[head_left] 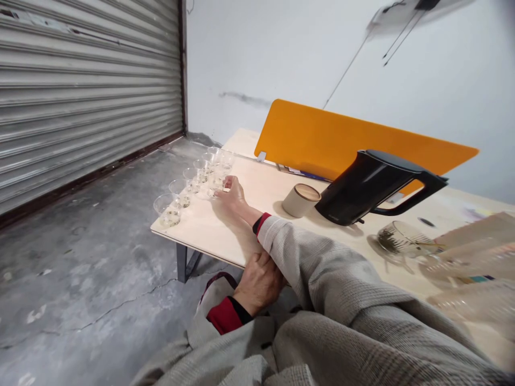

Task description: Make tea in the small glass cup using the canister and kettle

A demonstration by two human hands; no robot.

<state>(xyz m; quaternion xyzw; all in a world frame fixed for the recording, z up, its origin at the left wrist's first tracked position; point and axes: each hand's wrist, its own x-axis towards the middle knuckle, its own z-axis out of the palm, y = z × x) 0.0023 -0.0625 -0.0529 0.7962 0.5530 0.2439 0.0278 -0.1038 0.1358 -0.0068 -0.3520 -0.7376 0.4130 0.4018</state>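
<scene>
Right hand (233, 197) stretched across table (209, 230) to far-left corner, fingers closed round one small glass cup (217, 185) at row's near side, likely for steadying. About seven glass cups (169, 208) lined along left edge, exact count blurred. Left hand (257, 284) laid against right sleeve at table edge, fingers loosely curled, nothing gripped. One black kettle (374, 187), one lidded jar (301, 199) set mid-table
</scene>
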